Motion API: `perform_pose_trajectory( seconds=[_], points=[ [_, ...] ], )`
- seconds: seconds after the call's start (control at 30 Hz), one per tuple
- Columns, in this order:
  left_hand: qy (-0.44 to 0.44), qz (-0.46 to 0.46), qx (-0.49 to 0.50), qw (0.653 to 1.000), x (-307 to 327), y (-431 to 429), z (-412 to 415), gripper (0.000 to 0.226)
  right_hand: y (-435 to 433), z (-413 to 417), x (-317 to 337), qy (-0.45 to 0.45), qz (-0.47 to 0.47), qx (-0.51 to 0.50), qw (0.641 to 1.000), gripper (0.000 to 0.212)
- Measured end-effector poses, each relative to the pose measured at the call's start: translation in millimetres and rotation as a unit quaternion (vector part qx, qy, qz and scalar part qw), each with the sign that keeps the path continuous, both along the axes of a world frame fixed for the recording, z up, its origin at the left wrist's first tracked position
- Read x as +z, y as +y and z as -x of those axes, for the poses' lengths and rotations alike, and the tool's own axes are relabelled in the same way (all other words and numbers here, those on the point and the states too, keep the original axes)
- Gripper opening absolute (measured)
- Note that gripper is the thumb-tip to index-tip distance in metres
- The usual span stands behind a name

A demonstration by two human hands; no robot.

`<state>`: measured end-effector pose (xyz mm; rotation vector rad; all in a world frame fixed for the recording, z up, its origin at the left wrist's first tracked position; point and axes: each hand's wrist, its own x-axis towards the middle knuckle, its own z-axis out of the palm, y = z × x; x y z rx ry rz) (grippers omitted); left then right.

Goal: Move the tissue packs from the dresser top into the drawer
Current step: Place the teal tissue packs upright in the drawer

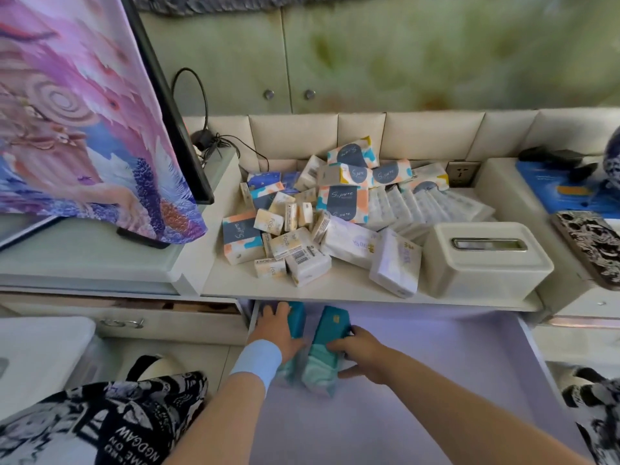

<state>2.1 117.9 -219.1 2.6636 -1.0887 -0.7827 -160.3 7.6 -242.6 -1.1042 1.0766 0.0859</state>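
Two teal packs sat low in the drawer (453, 364), by its left wall. The left hand (278, 330) had its grip curled round the left teal pack (298, 318), and the right hand (364, 350) clasped the right teal pack (330, 330). They would sit best laid flat, tight into that corner, saving room. Farther off, the heap of tissue packs (318, 223) lay on the dresser's surface (335, 290).
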Motion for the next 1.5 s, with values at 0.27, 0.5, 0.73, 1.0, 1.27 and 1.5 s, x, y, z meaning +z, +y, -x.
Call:
perform_pose_trajectory(
  seconds=[0.27, 0.5, 0.73, 1.0, 1.27, 1.5],
  points=[
    [-0.043, 0.045, -0.068, 0.996, -5.6, 37.4, -11.5, 0.070, 32.8, -32.6, 5.2, -0.040, 0.096, -0.074, 0.992, 0.044],
    [0.010, 0.069, 0.031, 0.997, -9.2, 57.8, -17.4, 0.060, 50.9, -47.5, 2.7, -0.050, 0.066, 0.024, 0.996, 0.046],
    [0.034, 0.005, 0.033, 0.999, 2.9, 66.9, -28.4, 0.061, 60.0, -42.5, 2.6, -0.011, 0.070, 0.053, 0.996, 0.065],
    [0.024, -0.012, 0.025, 0.999, 3.3, 72.3, -19.9, 0.064, 74.5, -38.1, 3.6, -0.014, 0.090, 0.035, 0.995, 0.060],
    [-0.047, 0.044, -0.003, 0.998, -3.3, 70.1, -6.5, 0.047, 69.4, -44.5, 3.0, -0.014, 0.182, 0.022, 0.983, 0.063],
    [-0.106, -0.067, -0.080, 0.989, 44.1, 44.6, -10.1, 0.056, 51.7, -32.4, 47.9, 0.080, 0.295, 0.175, 0.936, 0.047]
  ],
)
